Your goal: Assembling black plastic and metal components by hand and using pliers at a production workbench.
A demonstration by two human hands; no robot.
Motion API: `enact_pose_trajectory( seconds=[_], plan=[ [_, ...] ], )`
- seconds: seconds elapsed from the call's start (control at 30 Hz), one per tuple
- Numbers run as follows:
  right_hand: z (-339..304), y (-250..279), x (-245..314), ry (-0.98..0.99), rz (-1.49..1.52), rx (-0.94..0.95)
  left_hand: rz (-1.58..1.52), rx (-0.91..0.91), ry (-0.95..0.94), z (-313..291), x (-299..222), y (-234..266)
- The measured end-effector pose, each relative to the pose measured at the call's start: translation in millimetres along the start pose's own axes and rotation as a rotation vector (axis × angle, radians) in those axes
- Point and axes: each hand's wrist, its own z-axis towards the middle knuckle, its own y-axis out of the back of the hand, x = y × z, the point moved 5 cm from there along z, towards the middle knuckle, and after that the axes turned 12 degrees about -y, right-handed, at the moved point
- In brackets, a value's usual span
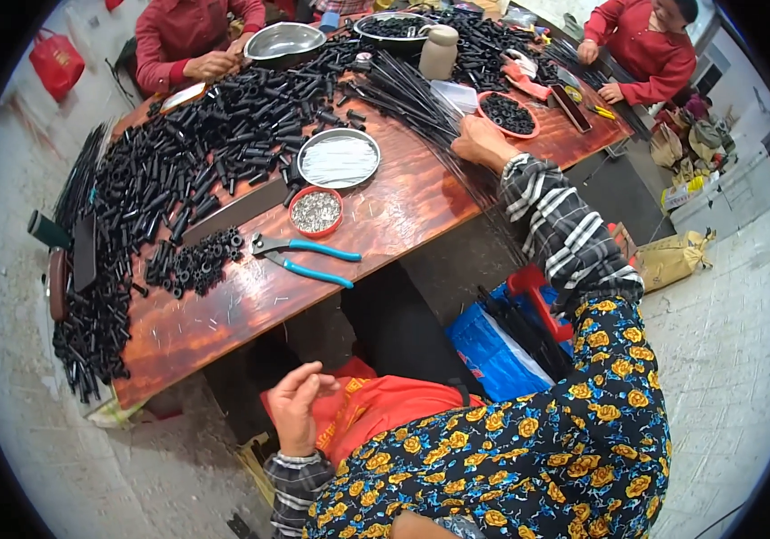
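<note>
My right hand (486, 144) reaches across the table to a bundle of long thin black rods (403, 94), its fingers closed on some of them near the bundle's end. My left hand (299, 402) is held above my lap, fingers loosely bent and apart, with nothing visible in it. Between the two, pliers with blue handles (313, 256) lie near the table's front edge. Beside them stand a red dish of small metal pieces (317, 212) and a round metal tray of thin white strips (338, 160). Small black rings (201, 262) are heaped left of the pliers.
A large pile of black tubes (223, 135) covers the table's left and back. Near my right hand is a red bowl of black parts (508, 115). A blue bag (493, 355) and red stool (538, 301) stand below. Two people in red (646, 45) work across the table.
</note>
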Motion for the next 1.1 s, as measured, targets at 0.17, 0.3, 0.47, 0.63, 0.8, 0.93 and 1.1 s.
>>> enact_pose_trajectory(
  seconds=[0.17,0.3,0.47,0.63,0.8,0.93,1.1],
  plan=[
    [-7,24,5,0.0,0.0,-0.058,-0.108,-0.098,0.182,-11,55,30],
    [-13,25,2,0.014,-0.049,-0.183,-0.148,-0.152,0.215,-10,66,39],
    [-28,30,5,0.101,-0.185,-0.316,-0.166,-0.161,0.236,-16,74,44],
    [-20,37,-7,0.1,-0.247,-0.351,-0.17,-0.163,0.252,-14,86,49],
    [-8,45,-2,0.048,-0.288,-0.31,-0.16,-0.192,0.259,-15,87,46],
    [-18,35,0,0.161,-0.427,-0.174,-0.081,-0.102,0.203,-7,64,27],
    [-4,11,-18,0.003,-0.129,-0.052,0.006,-0.045,0.022,10,3,-10]
  ],
)
